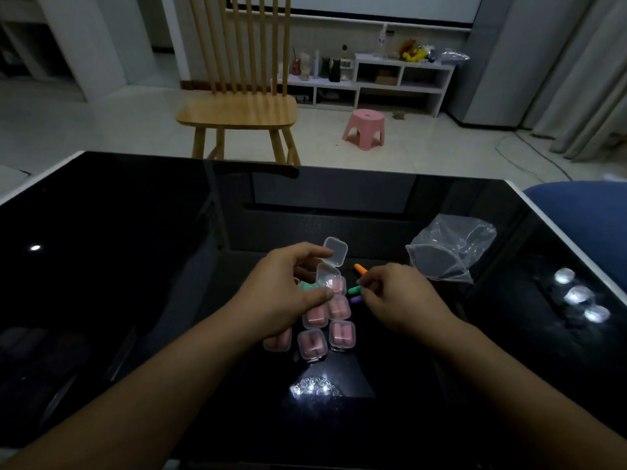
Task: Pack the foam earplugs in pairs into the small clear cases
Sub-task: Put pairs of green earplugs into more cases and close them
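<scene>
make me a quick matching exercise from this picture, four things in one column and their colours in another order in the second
Things:
1. stool on the floor
2. loose earplug farthest from the camera, by the right hand
3. chair behind the table
4. earplugs in the closed case

Colours:
A. light wood
B. orange
C. pink, plastic seat
D. pink, behind clear plastic

Pairs: 1-C, 2-B, 3-A, 4-D

Glossy black table (135, 266) with filled clear cases (342, 335), loose coloured earplugs (356, 290), crumpled plastic bag (448, 247).
</scene>
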